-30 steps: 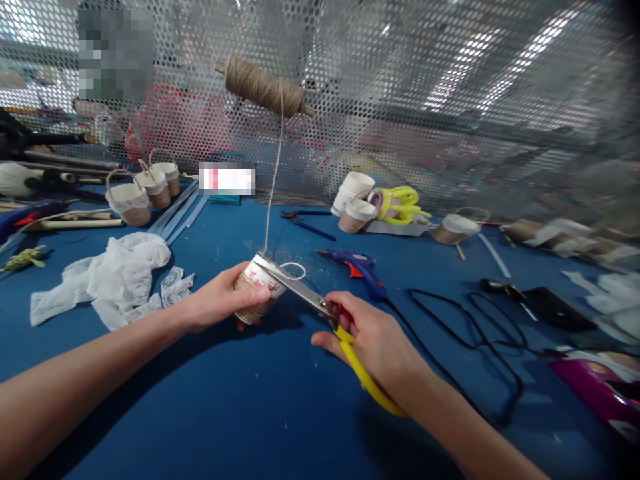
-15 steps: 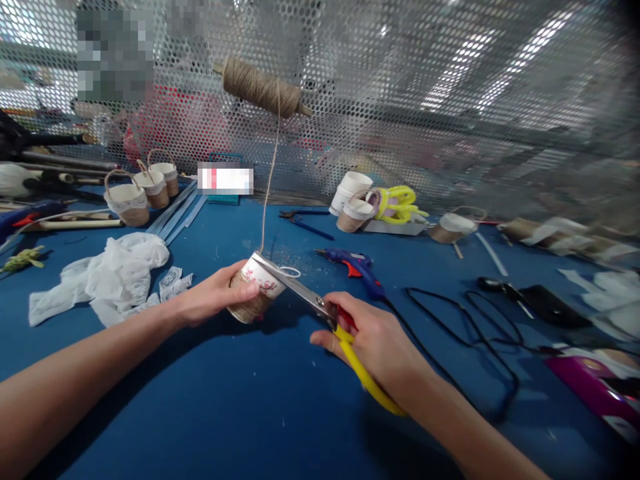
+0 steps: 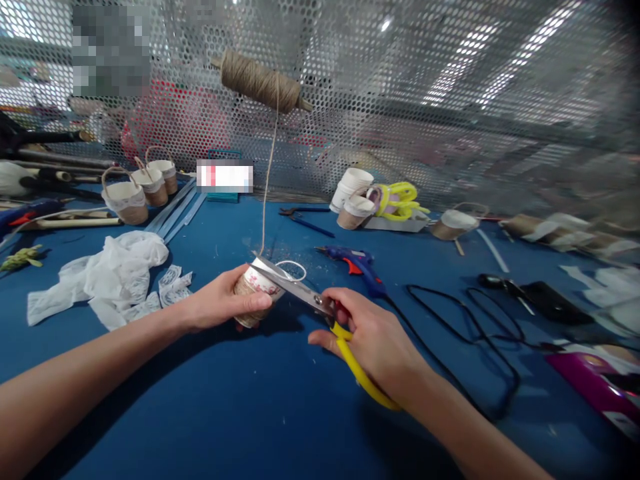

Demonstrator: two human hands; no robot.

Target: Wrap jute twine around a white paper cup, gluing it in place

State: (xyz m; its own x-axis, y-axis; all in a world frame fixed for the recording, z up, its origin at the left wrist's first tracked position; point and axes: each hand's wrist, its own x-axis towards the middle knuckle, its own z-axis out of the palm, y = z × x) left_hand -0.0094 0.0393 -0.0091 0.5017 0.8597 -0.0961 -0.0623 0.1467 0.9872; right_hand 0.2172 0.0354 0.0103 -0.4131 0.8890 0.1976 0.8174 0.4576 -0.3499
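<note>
My left hand [image 3: 233,300] is closed round a small paper cup [image 3: 263,279], white with pink flowers above and wrapped in brown twine below. The cup tilts a little above the table. In my right hand [image 3: 373,333] are scissors [image 3: 300,291] with yellow handles, their blades lying across the cup's rim. A twine strand [image 3: 270,177] runs down from the twine spool [image 3: 260,81] to the rim by the blade tips; whether it is cut there I cannot tell. A thin white loop [image 3: 296,267] sticks out behind the blades.
A blue glue gun [image 3: 353,259] lies behind the scissors, its black cord [image 3: 440,363] trailing right. Pliers [image 3: 306,220] lie farther back. White lace [image 3: 115,273] is heaped left, near several small handled baskets [image 3: 133,208]. White cups [image 3: 351,187] and a yellow roll [image 3: 400,200] stand behind.
The cup in my left hand has turned more upright and shifted slightly right and down. The white loop shows larger behind the scissors, whose blades still lie across the rim.
</note>
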